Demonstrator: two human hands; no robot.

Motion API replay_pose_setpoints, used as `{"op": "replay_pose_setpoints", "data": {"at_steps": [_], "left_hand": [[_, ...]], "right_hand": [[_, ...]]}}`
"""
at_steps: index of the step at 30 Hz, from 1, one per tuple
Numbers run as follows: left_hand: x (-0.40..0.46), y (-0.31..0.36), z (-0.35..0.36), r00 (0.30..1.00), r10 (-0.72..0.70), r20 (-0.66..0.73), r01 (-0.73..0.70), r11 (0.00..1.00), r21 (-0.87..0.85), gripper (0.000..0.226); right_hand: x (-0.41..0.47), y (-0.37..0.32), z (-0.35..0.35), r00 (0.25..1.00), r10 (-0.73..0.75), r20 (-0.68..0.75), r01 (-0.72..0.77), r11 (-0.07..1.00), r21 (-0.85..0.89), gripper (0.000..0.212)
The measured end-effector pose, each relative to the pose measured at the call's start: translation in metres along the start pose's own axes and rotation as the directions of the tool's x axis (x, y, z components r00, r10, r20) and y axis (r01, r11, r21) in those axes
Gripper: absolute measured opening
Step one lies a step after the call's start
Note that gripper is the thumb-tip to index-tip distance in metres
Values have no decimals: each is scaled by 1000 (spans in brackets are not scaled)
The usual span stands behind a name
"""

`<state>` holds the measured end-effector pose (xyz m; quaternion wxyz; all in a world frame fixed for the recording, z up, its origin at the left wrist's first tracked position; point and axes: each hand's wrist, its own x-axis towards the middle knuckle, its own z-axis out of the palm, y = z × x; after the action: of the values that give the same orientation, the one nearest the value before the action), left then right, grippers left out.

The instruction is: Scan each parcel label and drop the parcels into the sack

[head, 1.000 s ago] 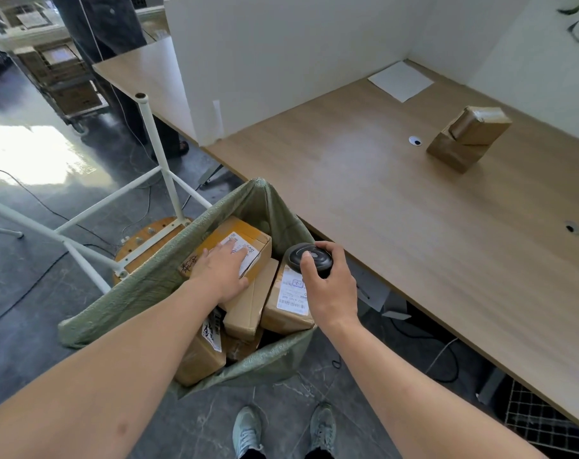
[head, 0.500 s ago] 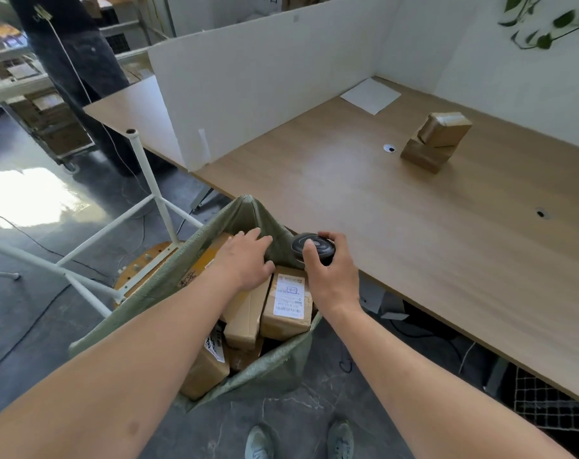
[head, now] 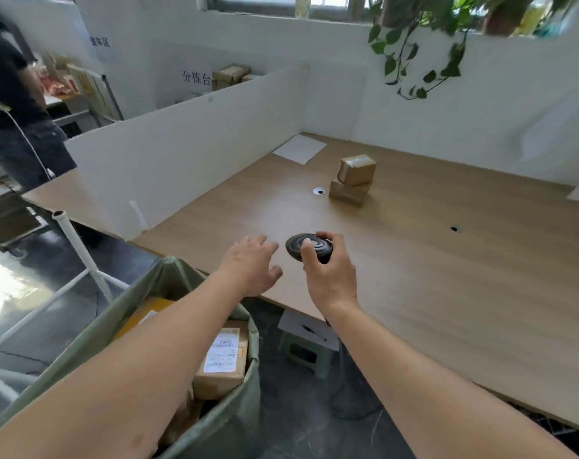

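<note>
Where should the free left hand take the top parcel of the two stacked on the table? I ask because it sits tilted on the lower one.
Probably from above, gripping the top parcel across its two short side faces: its top is bare, and it rests tilted on the lower parcel, so a sideways push could slide it off.

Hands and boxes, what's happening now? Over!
Left hand open, empty. Right hand grips scanner. Two stacked parcels wait on table. Path unobstructed.

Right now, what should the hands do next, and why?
Probably reach the left hand to the top box of the two stacked on the table. That hand is open and holds nothing, the right hand already grips the scanner, and those boxes are not yet in the sack.
</note>
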<state>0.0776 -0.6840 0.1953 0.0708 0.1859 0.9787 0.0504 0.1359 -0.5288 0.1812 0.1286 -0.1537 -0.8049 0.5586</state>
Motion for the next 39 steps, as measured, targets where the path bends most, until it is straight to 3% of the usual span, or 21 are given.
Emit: {"op": "replay_pose_setpoints", "data": {"at_steps": [9,17,31,39], "left_hand": [[86,106,-17,997,19,-76,-19,1000,-12,54],[181,157,-33,995,72,-76,-72,997,-4,54],[464,159,-41,975,224,-1,-224,974,-26,49],[600,144,-16,972,214,95,-206,975,-84,58]], "right_hand": [[79,13,-113,997,-45,-57,44,999,-8,30],[165,25,-167,990,-8,-139,8,1000,0,28],[412,48,-152,951,116,-287,-124,992,-9,24],[526,79,-124,932,212,-294,-232,972,-35,24]]}}
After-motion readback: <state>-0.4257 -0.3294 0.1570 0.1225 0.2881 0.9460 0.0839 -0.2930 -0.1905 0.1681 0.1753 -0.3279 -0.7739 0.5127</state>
